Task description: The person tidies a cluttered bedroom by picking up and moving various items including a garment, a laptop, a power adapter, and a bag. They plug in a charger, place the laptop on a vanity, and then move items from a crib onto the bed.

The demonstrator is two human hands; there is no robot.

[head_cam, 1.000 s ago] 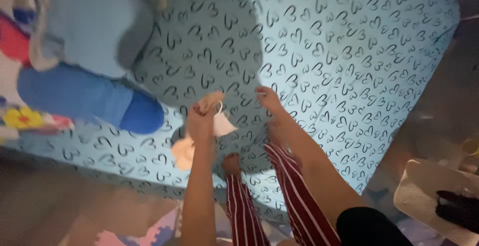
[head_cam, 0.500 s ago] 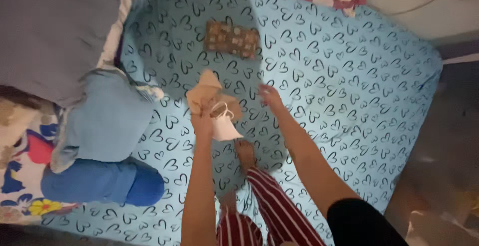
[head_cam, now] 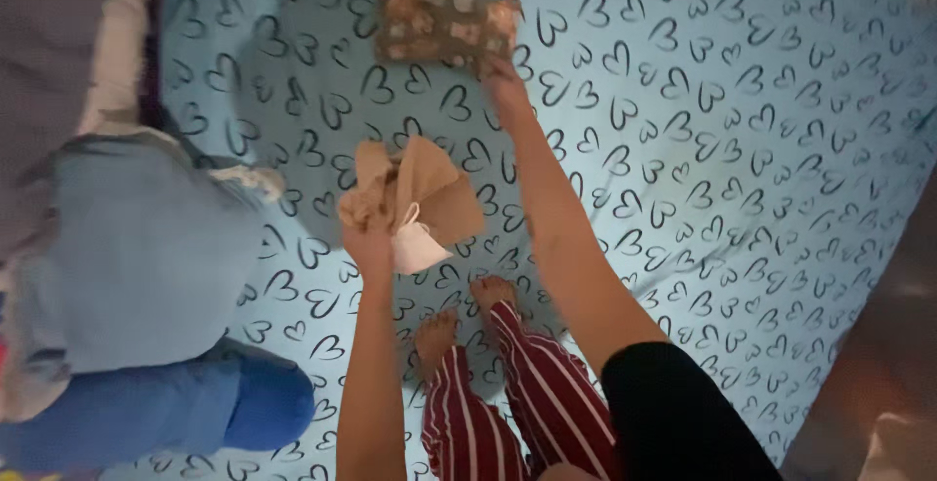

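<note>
Right hand [head_cam: 503, 76] stretches forward, fingers touching the near right corner of the floral pouch [head_cam: 444, 22], lying crosswise on the bed [head_cam: 742, 149]; left hand [head_cam: 371, 237], nearer the body, clutches tan cloths [head_cam: 415, 183].

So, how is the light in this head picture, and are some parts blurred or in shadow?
Head view: dim, bluish light; a soft dark shadow lies on the heart-print sheet at upper left. The picture is soft everywhere, so the left hand with its tan cloth and the right hand at the patterned brown pouch lack fine detail. No glare.
</note>
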